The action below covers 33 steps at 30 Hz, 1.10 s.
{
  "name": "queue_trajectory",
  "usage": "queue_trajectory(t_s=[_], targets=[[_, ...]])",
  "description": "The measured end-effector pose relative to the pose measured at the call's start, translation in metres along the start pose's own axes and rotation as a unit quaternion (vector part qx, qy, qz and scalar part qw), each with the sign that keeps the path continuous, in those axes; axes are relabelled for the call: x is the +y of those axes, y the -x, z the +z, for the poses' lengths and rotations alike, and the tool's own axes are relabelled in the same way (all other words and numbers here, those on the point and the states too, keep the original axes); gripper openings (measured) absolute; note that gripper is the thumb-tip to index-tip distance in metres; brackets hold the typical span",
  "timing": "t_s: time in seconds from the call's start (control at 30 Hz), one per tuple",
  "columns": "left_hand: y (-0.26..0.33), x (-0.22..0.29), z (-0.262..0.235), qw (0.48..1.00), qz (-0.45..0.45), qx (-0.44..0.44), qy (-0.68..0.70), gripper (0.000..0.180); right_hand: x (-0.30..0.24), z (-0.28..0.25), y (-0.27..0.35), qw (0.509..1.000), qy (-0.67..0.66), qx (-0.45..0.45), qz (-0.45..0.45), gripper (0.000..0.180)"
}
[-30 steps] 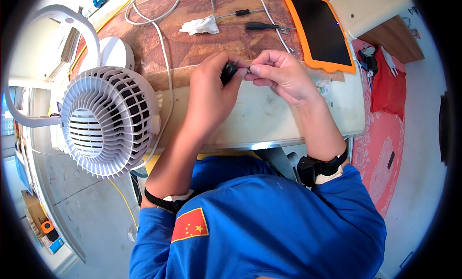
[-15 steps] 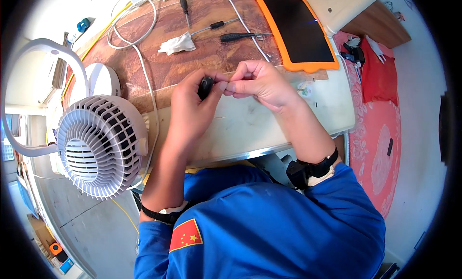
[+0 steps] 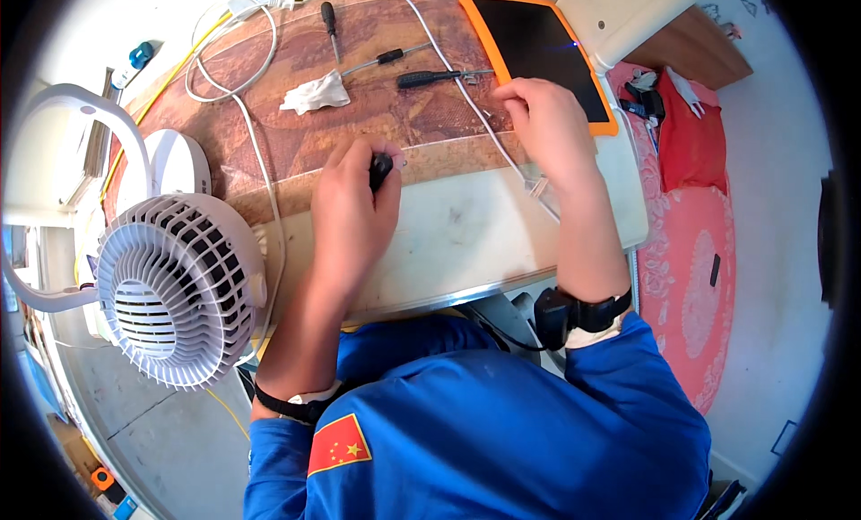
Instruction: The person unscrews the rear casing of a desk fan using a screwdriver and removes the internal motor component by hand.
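Small black object (image 3: 381, 170), dark and rounded, mostly hidden, perhaps a tool handle or knob; clamped in the fingers of the left hand (image 3: 352, 211) above the pale front edge of the desk (image 3: 466, 233). Right hand (image 3: 547, 125) set well apart to the right, fingers curled and pinched on a thin white cable (image 3: 489, 130) beside the orange-framed tablet (image 3: 538, 45). Farther back on the brown desktop: three screwdrivers (image 3: 439, 76) and a crumpled white cloth (image 3: 314, 94). At far left, a white fan (image 3: 175, 291).
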<state>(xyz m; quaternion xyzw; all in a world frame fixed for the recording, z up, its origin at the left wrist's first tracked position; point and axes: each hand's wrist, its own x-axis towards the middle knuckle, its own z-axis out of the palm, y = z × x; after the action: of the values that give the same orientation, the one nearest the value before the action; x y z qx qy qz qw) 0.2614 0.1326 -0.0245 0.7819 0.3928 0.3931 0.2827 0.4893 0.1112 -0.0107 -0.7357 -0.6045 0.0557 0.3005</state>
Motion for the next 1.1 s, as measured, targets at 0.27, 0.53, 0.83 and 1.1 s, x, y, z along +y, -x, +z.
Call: queue_trajectory(t_s=[0.27, 0.53, 0.83, 1.1], targets=[[0.007, -0.002, 0.004, 0.997, 0.052, -0.012, -0.056, 0.019, 0.01, 0.022, -0.036, 0.97, 0.234, -0.047, -0.047, 0.032], [0.009, -0.004, 0.004, 0.995, 0.058, -0.024, -0.076, 0.02, 0.013, 0.031, -0.054, 0.98, 0.181, -0.052, -0.06, 0.039], [0.011, -0.006, 0.004, 0.995, 0.047, -0.033, -0.083, 0.018, 0.021, 0.042, -0.082, 0.956, 0.226, 0.024, -0.187, 0.025], [0.012, -0.008, 0.005, 0.993, 0.042, -0.032, -0.104, 0.017, 0.013, 0.054, -0.1, 0.975, 0.091, -0.008, -0.2, 0.012]])
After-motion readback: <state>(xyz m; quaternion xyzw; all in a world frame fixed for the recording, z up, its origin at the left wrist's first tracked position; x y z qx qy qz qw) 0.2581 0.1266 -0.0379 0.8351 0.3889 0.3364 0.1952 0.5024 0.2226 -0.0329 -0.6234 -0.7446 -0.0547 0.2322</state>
